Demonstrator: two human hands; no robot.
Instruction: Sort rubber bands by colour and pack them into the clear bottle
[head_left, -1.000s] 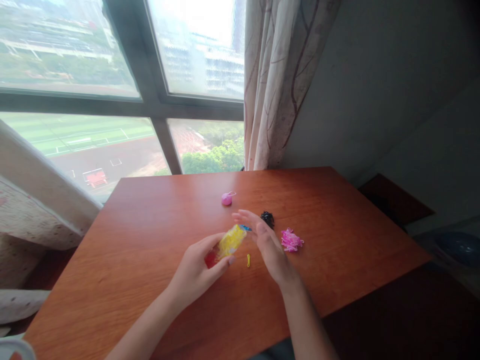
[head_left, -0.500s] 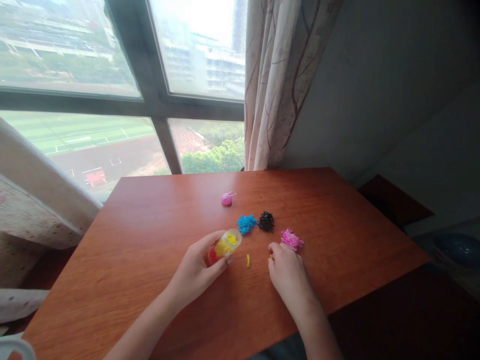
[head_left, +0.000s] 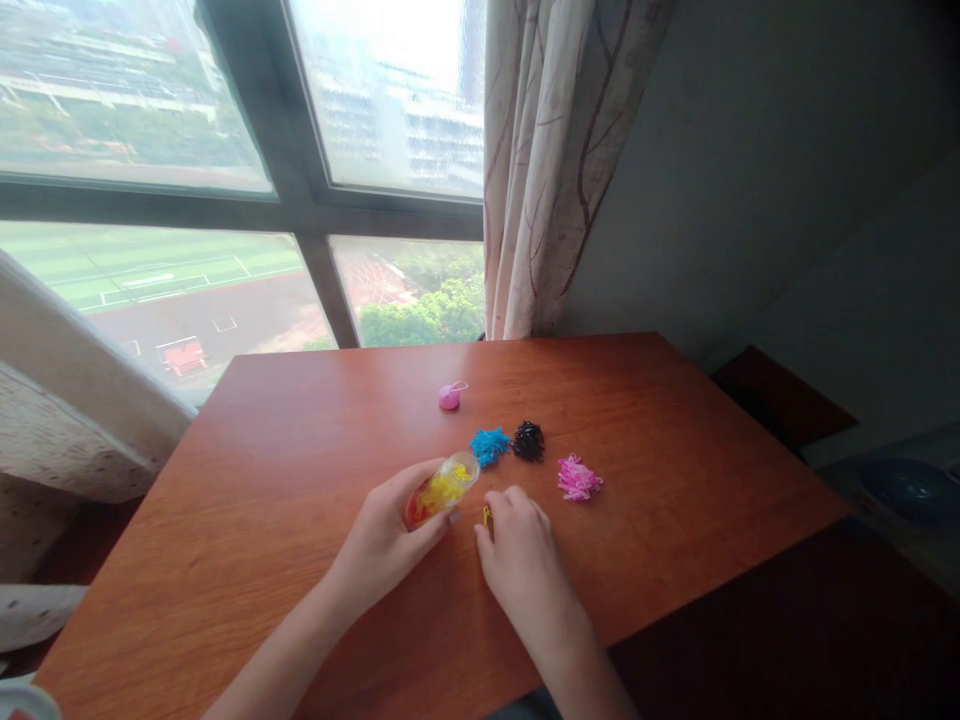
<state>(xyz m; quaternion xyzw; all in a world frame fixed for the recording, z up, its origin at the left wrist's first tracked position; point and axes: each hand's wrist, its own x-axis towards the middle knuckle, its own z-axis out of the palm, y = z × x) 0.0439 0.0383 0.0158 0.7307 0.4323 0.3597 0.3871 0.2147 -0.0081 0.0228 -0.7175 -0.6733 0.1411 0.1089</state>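
My left hand [head_left: 386, 525] is wrapped round a clear jar [head_left: 442, 490], tilted with its open mouth to the upper right. Yellow pieces fill the jar near the mouth, with red or orange ones at its bottom. My right hand [head_left: 517, 535] is just right of the jar, fingers curled down at the table. Between its thumb and forefinger shows a small yellow loop-shaped clip [head_left: 487, 517]; whether it is lifted, I cannot tell. Beyond the hands lie a pile of blue clips [head_left: 490, 446], a pile of black clips [head_left: 529, 441] and a pile of pink clips [head_left: 579, 478].
A pink rounded lid [head_left: 449, 397] with a loop lies farther back on the brown wooden table [head_left: 315, 430]. A window and a curtain [head_left: 517, 200] stand behind the table. The rim of a whitish object [head_left: 30, 700] shows at the lower left corner.
My right hand has moved left from beside the pink pile to the yellow clip on the table. My left hand still holds the jar. The view has shifted slightly.
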